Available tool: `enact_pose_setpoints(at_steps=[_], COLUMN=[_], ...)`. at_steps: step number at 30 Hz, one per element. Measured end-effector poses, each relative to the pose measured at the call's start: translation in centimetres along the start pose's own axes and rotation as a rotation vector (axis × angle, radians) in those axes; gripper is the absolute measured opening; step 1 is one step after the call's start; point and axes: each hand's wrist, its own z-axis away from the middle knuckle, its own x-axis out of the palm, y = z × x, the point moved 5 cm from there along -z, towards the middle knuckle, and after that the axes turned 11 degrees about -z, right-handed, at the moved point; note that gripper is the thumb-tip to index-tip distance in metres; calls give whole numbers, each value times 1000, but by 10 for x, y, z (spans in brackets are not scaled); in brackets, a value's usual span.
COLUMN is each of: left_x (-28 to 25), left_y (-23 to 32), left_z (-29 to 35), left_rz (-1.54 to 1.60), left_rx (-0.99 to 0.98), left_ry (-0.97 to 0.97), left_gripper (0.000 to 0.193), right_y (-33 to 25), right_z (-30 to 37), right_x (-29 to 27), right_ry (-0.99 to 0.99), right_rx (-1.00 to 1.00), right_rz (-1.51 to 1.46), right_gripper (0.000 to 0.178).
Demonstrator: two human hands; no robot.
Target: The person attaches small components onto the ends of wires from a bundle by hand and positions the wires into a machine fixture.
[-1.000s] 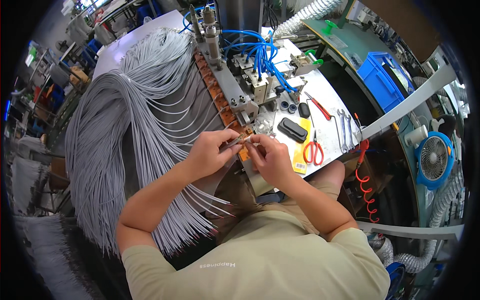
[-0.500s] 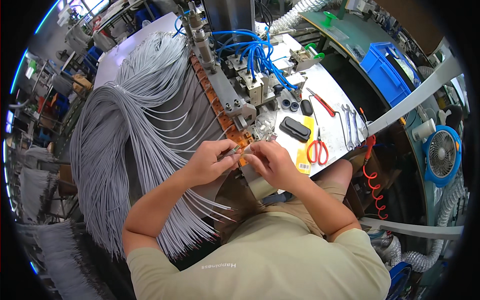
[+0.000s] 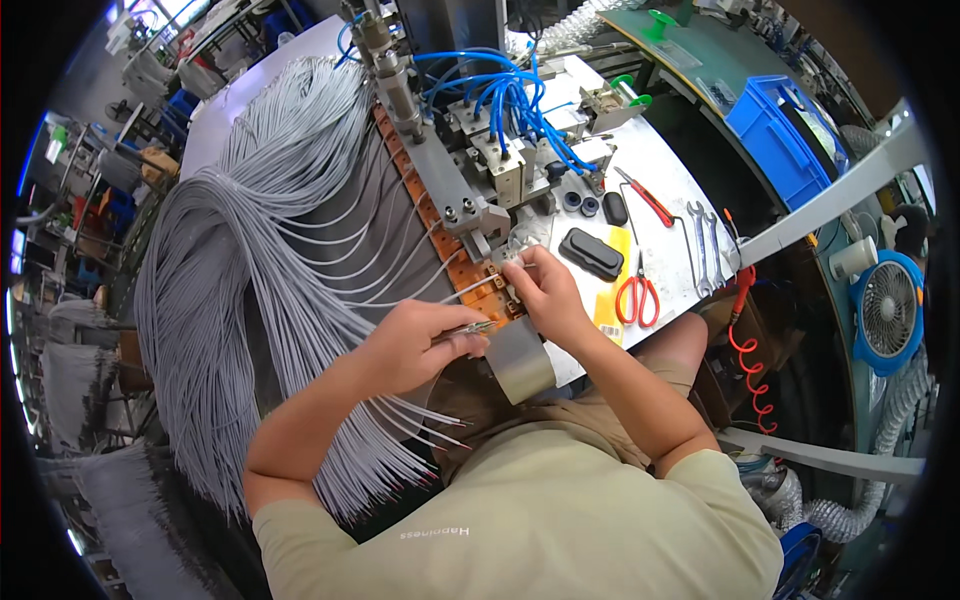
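Note:
My left hand point(image 3: 405, 345) is closed, thumb against fingers. From its pinch sticks out a thin grey cable end point(image 3: 470, 328) with small greenish strands at its tip, too small to make out fully. Beyond it, my right hand point(image 3: 548, 298) reaches over the front end of the orange fixture strip point(image 3: 462, 272), its fingertips together beside a clear plastic bag point(image 3: 527, 234). Whatever those fingertips hold is too small to name. Grey cables point(image 3: 400, 284) run from the strip into a big bundle point(image 3: 215, 300) on the left.
A press with blue air hoses point(image 3: 500, 90) stands behind the strip. Right of it lie a black case point(image 3: 591, 254), red-handled scissors point(image 3: 637, 300), a red-handled knife point(image 3: 652, 202) and wrenches point(image 3: 702, 245). Farther right are a blue bin point(image 3: 775, 140) and a blue fan point(image 3: 888, 310).
My hands were together over the front of the strip and have parted. The left drew back towards me and down with the cable end; the right moved forward to the plastic bag.

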Motion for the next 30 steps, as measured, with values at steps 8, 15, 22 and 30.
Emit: enact_pose_setpoints(at_steps=[8,15,22,30], left_x=[9,6,6,8], left_y=[-4,8,-31,-33], left_z=[-4,1,-2,-3], left_rz=[-198,-125,214,517], left_rx=[99,130,-91,-385], left_ry=[130,22,61,-4], left_gripper=[24,24,23,13], right_y=[11,21,-26,-72], right_z=[-10,-6,17,57], right_x=[-2,-1,-14,29], right_ry=[-116,-10,177,-106], right_rx=[357,350,-13,-690], right_rz=[-281,-256,54,415], right_gripper=[15,15,15,13])
